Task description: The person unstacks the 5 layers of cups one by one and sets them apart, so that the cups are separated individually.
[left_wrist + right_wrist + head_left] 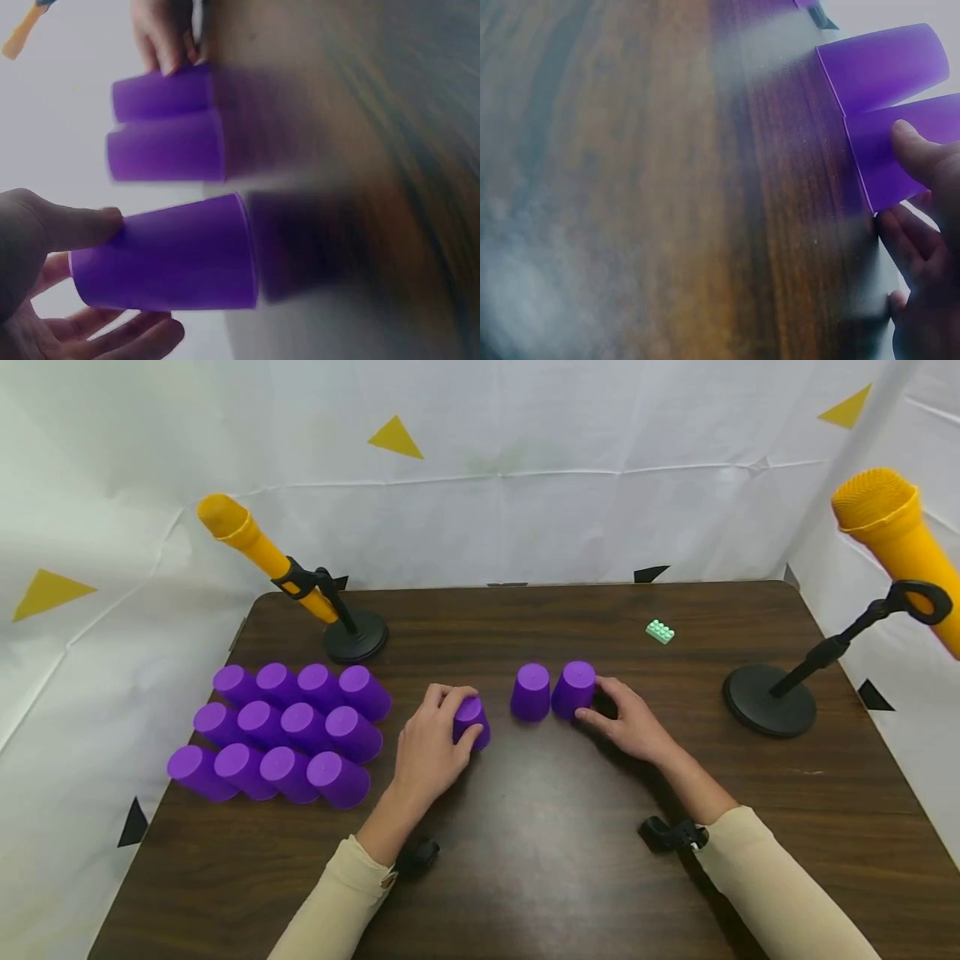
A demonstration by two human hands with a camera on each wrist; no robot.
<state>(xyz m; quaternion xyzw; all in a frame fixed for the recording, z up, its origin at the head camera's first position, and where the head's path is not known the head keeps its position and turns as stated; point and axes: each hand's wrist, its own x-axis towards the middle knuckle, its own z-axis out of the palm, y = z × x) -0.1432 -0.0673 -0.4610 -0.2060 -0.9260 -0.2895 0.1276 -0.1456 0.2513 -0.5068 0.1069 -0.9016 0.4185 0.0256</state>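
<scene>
My left hand (429, 750) grips an upside-down purple cup (470, 720), thumb on one side and fingers on the other. In the left wrist view a shadow lies beside the rim of this held cup (169, 259). To its right, two more inverted purple cups stand side by side on the table. My right hand (633, 725) holds the right one (573, 692) between thumb and fingers. Its neighbour, the left cup (530, 695), is untouched by either hand and close against it in the right wrist view.
Several inverted purple cups (303, 727) stand in three rows on the left of the brown table (540, 860). Yellow microphones on black stands rise at the back left (258, 547) and right (780, 697). A mint toy brick (660, 631) lies near the back edge.
</scene>
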